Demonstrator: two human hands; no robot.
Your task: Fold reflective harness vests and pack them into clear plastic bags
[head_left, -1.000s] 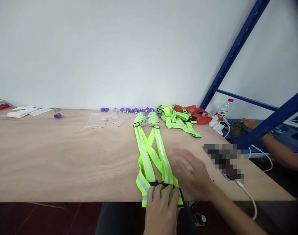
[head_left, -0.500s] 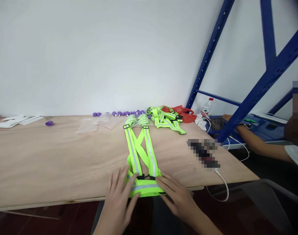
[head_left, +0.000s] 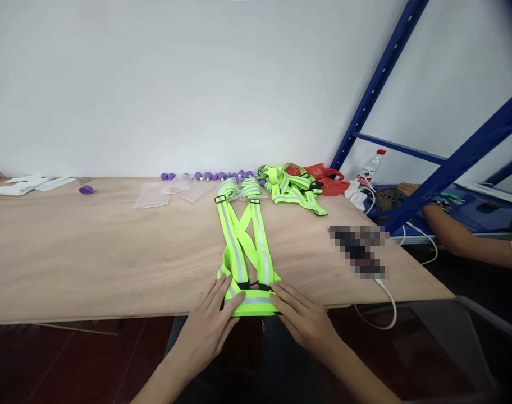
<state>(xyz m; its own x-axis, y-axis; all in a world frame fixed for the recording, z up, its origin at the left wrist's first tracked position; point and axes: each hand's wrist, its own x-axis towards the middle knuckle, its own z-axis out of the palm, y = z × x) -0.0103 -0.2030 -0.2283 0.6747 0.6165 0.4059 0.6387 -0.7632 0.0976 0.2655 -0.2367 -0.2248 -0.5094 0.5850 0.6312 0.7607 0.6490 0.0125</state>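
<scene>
A neon-yellow reflective vest [head_left: 262,241] made of elastic straps with grey stripes lies lengthwise on the table, its straps crossing in the middle. The waist band is folded flat at the table's near edge, with black fittings on it. My left hand [head_left: 211,311] is closed on the left end of this band, fingers on top and thumb at the near edge. At the right end, my right hand [head_left: 304,317] holds the band likewise, fingers stretched over it. Two rolled reflective vests [head_left: 251,187] in clear bags sit beyond the far end of the straps.
A loose heap of reflective straps [head_left: 296,193] lies by a red plastic bag [head_left: 329,178]. Clear bags [head_left: 152,195] and purple items [head_left: 208,176] line the back. A pixelated object [head_left: 357,252] with a white cable lies right. Beyond the blue rack [head_left: 462,151] a co-worker's arm [head_left: 458,233] reaches in.
The view has tipped down and shifted slightly left, so everything sits higher in the picture. My left fingers have moved further onto the band. The vest keeps its place on the table.
</scene>
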